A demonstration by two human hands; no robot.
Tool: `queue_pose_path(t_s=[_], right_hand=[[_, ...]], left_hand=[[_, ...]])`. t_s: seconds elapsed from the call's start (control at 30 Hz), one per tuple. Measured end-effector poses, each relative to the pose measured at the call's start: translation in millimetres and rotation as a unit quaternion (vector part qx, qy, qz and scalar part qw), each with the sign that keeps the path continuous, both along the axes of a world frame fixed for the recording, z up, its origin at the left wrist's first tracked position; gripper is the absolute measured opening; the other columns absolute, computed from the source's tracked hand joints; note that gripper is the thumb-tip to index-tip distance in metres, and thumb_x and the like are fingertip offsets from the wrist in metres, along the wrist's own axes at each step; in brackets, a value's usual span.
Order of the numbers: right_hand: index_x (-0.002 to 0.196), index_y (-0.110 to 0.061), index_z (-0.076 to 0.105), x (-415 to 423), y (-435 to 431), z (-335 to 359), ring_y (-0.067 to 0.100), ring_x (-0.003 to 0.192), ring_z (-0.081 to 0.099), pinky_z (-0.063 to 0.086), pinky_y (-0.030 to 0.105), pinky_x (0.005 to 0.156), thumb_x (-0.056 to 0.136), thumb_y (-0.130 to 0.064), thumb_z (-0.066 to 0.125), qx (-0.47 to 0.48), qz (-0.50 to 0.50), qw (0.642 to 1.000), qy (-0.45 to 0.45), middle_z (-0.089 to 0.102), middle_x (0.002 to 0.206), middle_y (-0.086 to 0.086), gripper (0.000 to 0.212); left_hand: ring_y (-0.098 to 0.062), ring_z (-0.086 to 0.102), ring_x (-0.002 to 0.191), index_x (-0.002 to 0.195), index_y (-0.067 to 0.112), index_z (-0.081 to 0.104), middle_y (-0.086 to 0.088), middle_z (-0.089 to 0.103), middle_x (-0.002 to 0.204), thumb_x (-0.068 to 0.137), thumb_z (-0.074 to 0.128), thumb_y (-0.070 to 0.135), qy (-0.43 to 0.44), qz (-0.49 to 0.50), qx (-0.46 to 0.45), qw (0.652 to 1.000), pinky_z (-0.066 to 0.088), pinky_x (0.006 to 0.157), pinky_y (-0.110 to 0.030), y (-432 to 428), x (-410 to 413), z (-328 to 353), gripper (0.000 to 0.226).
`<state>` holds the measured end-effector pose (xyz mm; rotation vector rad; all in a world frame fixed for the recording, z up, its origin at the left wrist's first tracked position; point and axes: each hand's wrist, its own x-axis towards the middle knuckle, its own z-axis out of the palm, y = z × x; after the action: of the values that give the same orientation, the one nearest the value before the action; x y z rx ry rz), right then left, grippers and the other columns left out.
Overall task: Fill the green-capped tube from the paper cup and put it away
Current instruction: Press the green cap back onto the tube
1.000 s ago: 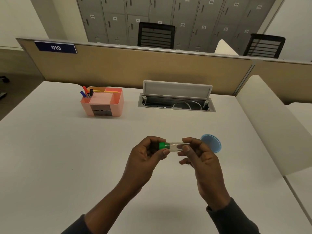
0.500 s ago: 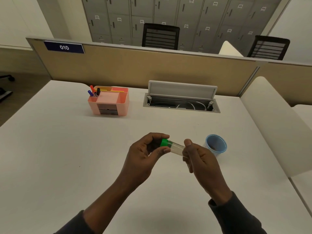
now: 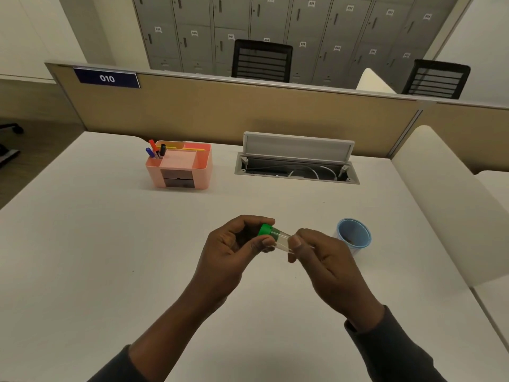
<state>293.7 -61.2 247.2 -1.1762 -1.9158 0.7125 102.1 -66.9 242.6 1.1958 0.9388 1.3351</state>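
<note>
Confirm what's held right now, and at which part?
The tube, by both hands: left hand fingers pinch the green cap, right hand fingers grip the clear body.

I am looking across a white desk (image 3: 110, 244) that is running up to a tan partition (image 3: 248, 111) bearing a dark blue sign (image 3: 107, 78) reading 010. A cable hatch (image 3: 297, 161) is standing open in the desk, its grey lid tilting back. Beyond the partition, two black mesh chairs (image 3: 261, 62) are facing a wall of grey numbered lockers (image 3: 316, 31). A cream rounded divider (image 3: 451, 205) is flanking the right edge, and brown floor (image 3: 27, 150) is showing at left.
</note>
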Motion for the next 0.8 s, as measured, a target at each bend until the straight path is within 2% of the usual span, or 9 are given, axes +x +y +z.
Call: queue_pose_path(t_s=[0.07, 0.13, 0.23, 0.3, 0.4, 0.47, 0.57, 0.67, 0.8], right_hand=[[0.064, -0.022, 0.066, -1.7, 2.1, 4.1, 0.007, 0.051, 0.045, 0.036, 0.022, 0.052, 0.101, -0.055, 0.037, -0.078, 0.006, 0.996, 0.050, 0.050, 0.055, 0.002, 0.058], [0.069, -0.027, 0.068, -4.4, 2.4, 5.4, 0.002, 0.051, 0.045, 0.037, 0.017, 0.052, 0.103, -0.054, 0.038, -0.146, 0.018, 0.985, 0.094, 0.051, 0.052, -0.009, 0.053], [0.092, -0.033, 0.057, -7.9, -0.2, 4.4, 0.008, 0.054, 0.045, 0.039, 0.034, 0.050, 0.098, -0.055, 0.045, -0.085, 0.026, 0.995, 0.052, 0.055, 0.066, -0.003, 0.027], [0.095, -0.031, 0.053, -6.8, 0.0, 4.1, 0.017, 0.058, 0.051, 0.042, 0.029, 0.050, 0.097, -0.056, 0.048, -0.015, 0.019, 1.000, -0.003, 0.058, 0.075, -0.002, 0.025], [0.082, -0.028, 0.056, -6.8, 1.5, 6.8, 0.016, 0.058, 0.052, 0.036, 0.021, 0.049, 0.101, -0.058, 0.038, 0.040, 0.000, 0.999, -0.037, 0.056, 0.066, -0.005, 0.039], [0.073, -0.026, 0.060, -9.0, 2.2, 7.7, 0.014, 0.056, 0.054, 0.038, 0.022, 0.050, 0.103, -0.055, 0.035, 0.020, -0.003, 1.000, -0.005, 0.059, 0.062, -0.009, 0.049], [0.084, -0.028, 0.060, -11.2, 2.2, 7.5, 0.024, 0.059, 0.053, 0.046, 0.042, 0.055, 0.098, -0.058, 0.039, -0.058, 0.020, 0.998, 0.030, 0.061, 0.068, 0.004, 0.039], [0.086, -0.032, 0.056, -9.7, 0.6, 9.8, 0.024, 0.059, 0.050, 0.042, 0.038, 0.053, 0.095, -0.061, 0.043, -0.057, 0.035, 0.998, 0.003, 0.058, 0.071, 0.006, 0.033], [0.075, -0.022, 0.067, -11.6, 0.9, 12.1, 0.020, 0.061, 0.059, 0.051, 0.036, 0.059, 0.094, -0.067, 0.038, -0.148, 0.025, 0.988, 0.040, 0.065, 0.070, 0.009, 0.057]], left_hand=[[-0.021, 0.074, 0.089, 0.110, 0.016, 0.073, -0.003, 0.079, 0.098, 0.081, 0.072, 0.019, 0.002, 0.002, 0.005, 1.000, 0.058, 0.080, -0.024, -2.1, 0.4, 0.7, 0.028], [-0.021, 0.075, 0.089, 0.109, 0.017, 0.073, -0.002, 0.079, 0.099, 0.080, 0.072, 0.020, 0.001, 0.014, 0.005, 1.000, 0.058, 0.080, -0.024, -3.7, 1.3, 0.9, 0.028], [-0.022, 0.075, 0.087, 0.107, 0.018, 0.072, -0.003, 0.080, 0.100, 0.080, 0.072, 0.023, -0.004, 0.032, -0.001, 0.999, 0.059, 0.079, -0.025, -5.6, 1.2, 0.9, 0.028], [-0.023, 0.075, 0.088, 0.107, 0.019, 0.072, -0.001, 0.079, 0.101, 0.080, 0.071, 0.025, -0.005, 0.036, -0.001, 0.999, 0.059, 0.078, -0.025, -7.1, 0.5, 1.2, 0.028], [-0.023, 0.075, 0.088, 0.108, 0.017, 0.073, -0.004, 0.079, 0.100, 0.081, 0.072, 0.021, -0.013, 0.026, 0.003, 1.000, 0.059, 0.079, -0.026, -10.1, -0.2, 0.9, 0.027], [-0.022, 0.075, 0.089, 0.109, 0.018, 0.073, -0.004, 0.079, 0.100, 0.082, 0.072, 0.019, -0.011, 0.025, 0.007, 1.000, 0.059, 0.079, -0.025, -12.0, -0.2, 1.1, 0.027], [-0.022, 0.075, 0.090, 0.109, 0.017, 0.072, -0.003, 0.079, 0.100, 0.082, 0.071, 0.019, -0.007, 0.033, 0.007, 0.999, 0.058, 0.079, -0.025, -13.1, -1.1, 2.3, 0.027], [-0.023, 0.075, 0.092, 0.109, 0.019, 0.073, -0.003, 0.079, 0.102, 0.082, 0.071, 0.020, -0.006, 0.033, 0.010, 0.999, 0.059, 0.080, -0.025, -13.9, -2.7, 3.7, 0.026], [-0.020, 0.074, 0.097, 0.108, 0.020, 0.074, 0.000, 0.078, 0.102, 0.083, 0.072, 0.021, 0.003, 0.012, 0.019, 1.000, 0.057, 0.081, -0.021, -16.8, -4.4, 4.8, 0.026]])
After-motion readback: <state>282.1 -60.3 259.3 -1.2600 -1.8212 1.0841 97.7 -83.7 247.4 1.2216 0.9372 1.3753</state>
